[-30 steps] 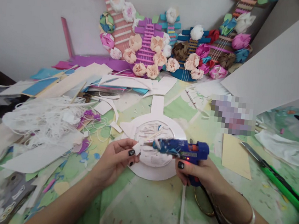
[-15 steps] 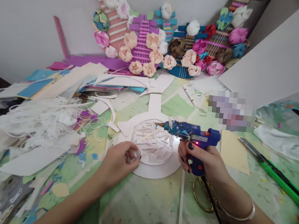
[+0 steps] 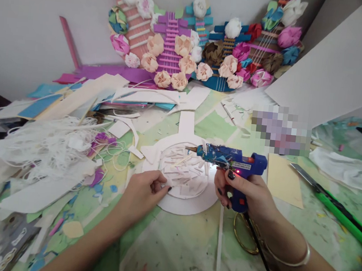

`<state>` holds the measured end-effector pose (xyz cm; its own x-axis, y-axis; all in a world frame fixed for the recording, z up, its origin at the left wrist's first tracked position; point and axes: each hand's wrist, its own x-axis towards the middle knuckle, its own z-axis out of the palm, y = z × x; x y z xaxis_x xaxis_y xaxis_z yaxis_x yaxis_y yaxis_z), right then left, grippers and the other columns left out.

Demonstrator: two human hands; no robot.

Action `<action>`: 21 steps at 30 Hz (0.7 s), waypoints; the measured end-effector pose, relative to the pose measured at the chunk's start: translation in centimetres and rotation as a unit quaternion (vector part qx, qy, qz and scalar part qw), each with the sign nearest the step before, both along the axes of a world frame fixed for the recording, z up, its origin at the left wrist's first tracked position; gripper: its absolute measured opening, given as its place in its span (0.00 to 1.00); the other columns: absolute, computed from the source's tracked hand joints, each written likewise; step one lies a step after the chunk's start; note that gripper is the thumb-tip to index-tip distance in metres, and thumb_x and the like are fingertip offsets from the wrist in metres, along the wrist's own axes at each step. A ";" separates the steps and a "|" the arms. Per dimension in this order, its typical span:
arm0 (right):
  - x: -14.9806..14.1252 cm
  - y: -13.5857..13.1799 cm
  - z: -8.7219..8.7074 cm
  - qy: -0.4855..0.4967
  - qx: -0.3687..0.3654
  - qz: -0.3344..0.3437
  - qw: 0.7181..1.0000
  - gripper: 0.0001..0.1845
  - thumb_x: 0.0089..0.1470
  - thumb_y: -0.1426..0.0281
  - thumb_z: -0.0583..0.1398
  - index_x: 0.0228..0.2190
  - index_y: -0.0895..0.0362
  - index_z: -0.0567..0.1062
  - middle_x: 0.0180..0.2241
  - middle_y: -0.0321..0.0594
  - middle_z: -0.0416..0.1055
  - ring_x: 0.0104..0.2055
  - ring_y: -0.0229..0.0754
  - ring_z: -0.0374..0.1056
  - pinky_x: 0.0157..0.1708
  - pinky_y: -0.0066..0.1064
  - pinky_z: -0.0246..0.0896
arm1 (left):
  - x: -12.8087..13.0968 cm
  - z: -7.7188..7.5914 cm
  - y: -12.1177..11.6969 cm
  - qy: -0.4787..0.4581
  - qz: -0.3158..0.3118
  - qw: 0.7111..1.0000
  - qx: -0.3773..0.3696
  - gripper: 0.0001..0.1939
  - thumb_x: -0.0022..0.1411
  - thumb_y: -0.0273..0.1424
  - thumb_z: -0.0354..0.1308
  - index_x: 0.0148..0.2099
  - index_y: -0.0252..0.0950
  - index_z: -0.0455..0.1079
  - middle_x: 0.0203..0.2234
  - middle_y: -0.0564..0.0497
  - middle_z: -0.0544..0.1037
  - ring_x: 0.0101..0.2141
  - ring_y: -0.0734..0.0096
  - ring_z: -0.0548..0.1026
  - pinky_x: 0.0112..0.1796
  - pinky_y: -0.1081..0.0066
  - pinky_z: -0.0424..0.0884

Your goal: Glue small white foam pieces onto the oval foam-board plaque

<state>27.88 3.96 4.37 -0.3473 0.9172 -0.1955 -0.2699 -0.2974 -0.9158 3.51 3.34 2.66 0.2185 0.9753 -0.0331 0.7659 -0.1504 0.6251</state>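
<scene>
Right hand (image 3: 253, 188) clamps one blue plastic glue gun (image 3: 230, 159) over one white round board (image 3: 180, 206) on the table (image 3: 169, 246).
Left hand (image 3: 144, 192) is apart, by the board's edge; its grip I cannot tell. Around: one tangled white string heap (image 3: 44, 142), one green-handled cutter (image 3: 337, 212), five flowered guitar shapes (image 3: 169, 50).

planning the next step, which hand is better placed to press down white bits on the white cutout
Left hand, most likely: its fingertips are at the white cutout, while the right hand grips the blue glue gun.
</scene>
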 end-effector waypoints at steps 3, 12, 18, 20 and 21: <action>0.0 0.1 0.0 0.002 -0.005 -0.002 1.000 0.16 0.48 0.60 0.62 0.21 0.59 0.69 0.17 0.36 0.65 0.16 0.36 0.62 0.15 0.27 0.53 | 0.1 -0.2 -0.3 0.040 -0.036 0.997 0.057 0.08 0.56 0.30 0.55 0.25 0.34 0.69 0.16 0.55 0.69 0.19 0.76 0.67 0.23 0.76 0.61; 0.2 0.0 -0.2 -0.001 -0.004 -0.012 1.000 0.15 0.49 0.60 0.61 0.22 0.59 0.70 0.18 0.37 0.65 0.18 0.37 0.63 0.16 0.28 0.54 | 0.6 -2.0 -3.1 0.222 -0.101 0.914 0.324 0.10 0.61 0.23 0.50 0.40 0.30 0.72 0.19 0.51 0.70 0.21 0.70 0.69 0.21 0.72 0.60; 0.2 0.0 -0.2 0.005 0.005 -0.014 1.000 0.15 0.49 0.60 0.61 0.22 0.59 0.70 0.18 0.37 0.65 0.18 0.37 0.63 0.16 0.28 0.54 | 0.7 -1.7 -2.5 0.196 -0.110 0.920 0.321 0.10 0.61 0.26 0.51 0.39 0.29 0.73 0.17 0.52 0.71 0.18 0.71 0.69 0.19 0.71 0.59; 0.2 0.0 -0.2 0.007 0.003 -0.017 1.000 0.15 0.49 0.60 0.62 0.22 0.59 0.70 0.18 0.37 0.65 0.17 0.37 0.63 0.16 0.28 0.54 | 0.8 -1.4 -2.4 0.192 -0.126 0.922 0.312 0.11 0.61 0.26 0.50 0.39 0.28 0.73 0.17 0.52 0.71 0.17 0.71 0.69 0.18 0.71 0.60; 0.1 0.0 -0.2 0.008 0.002 -0.018 1.000 0.15 0.49 0.60 0.62 0.22 0.59 0.70 0.18 0.37 0.65 0.17 0.37 0.63 0.16 0.28 0.54 | 0.8 -1.3 -2.4 0.191 -0.132 0.923 0.307 0.12 0.61 0.26 0.49 0.40 0.28 0.73 0.17 0.52 0.71 0.17 0.71 0.69 0.18 0.71 0.60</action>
